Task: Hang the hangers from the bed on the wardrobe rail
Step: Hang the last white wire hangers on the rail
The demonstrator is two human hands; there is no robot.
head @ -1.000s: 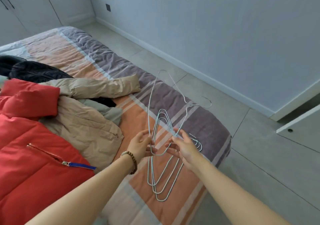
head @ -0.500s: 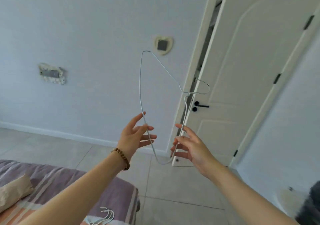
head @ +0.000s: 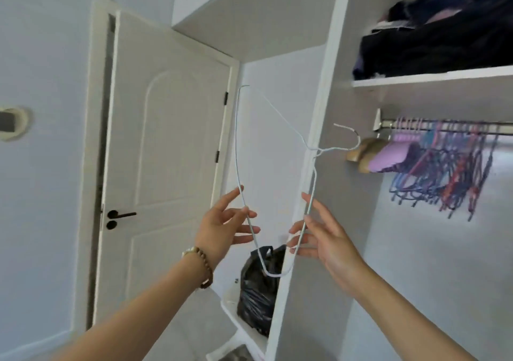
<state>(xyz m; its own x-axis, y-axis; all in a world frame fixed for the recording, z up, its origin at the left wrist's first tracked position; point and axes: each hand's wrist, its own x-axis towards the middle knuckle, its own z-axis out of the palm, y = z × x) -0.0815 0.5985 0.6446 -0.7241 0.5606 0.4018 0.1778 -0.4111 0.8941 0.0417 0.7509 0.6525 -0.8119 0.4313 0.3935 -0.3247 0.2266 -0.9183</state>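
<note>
A thin pale wire hanger is held up between both hands, turned on its side with its hook pointing right towards the wardrobe. My left hand pinches one long side of it between thumb and fingers. My right hand pinches the other side, fingers spread. The metal wardrobe rail runs at the upper right, to the right of the hook and apart from it. Several coloured hangers hang on the rail. The bed is out of view.
A white wardrobe side panel stands right behind the hanger. A shelf above the rail holds dark folded clothes. A black plastic bag sits on a low shelf. A white door with a black handle is on the left.
The view has swung from the bed, past the wall and door, to the open wardrobe. Both hands kept hold of the one hanger, and its hook is now close to the rail's left end.
</note>
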